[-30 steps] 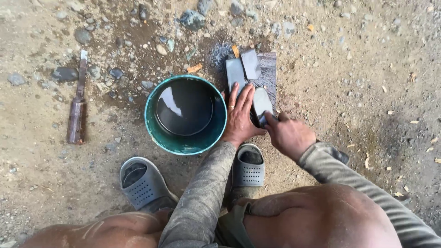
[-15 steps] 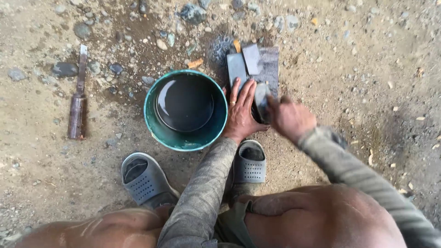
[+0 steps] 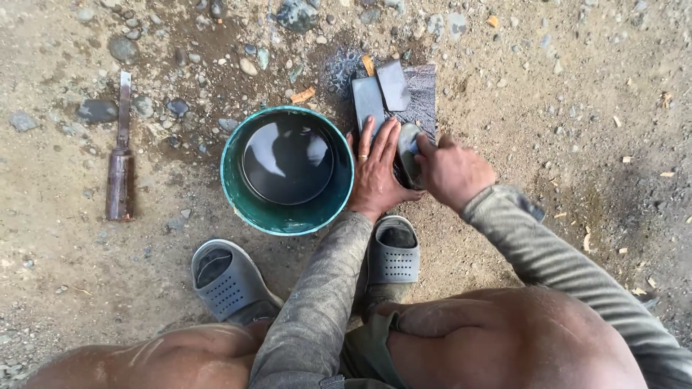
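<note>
Gravelly dirt ground point(image 3: 591, 94) carries a teal bucket point(image 3: 238, 194) of dark water. At its 3 o'clock, the left hand point(image 3: 376, 173) lies flat, fingers spread, pressing a grey sharpening stone point(image 3: 367, 101). Just beside it, the right hand point(image 3: 453, 171) has its fingers closed around a dark blade point(image 3: 408, 150) resting on the stone. At 9 o'clock lies a rusty chisel point(image 3: 120, 155).

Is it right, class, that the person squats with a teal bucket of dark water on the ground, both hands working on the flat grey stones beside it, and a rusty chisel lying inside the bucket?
Not quite. The head view shows the chisel on the ground, left of the bucket. Left hand and right hand do work at the stones.
</note>
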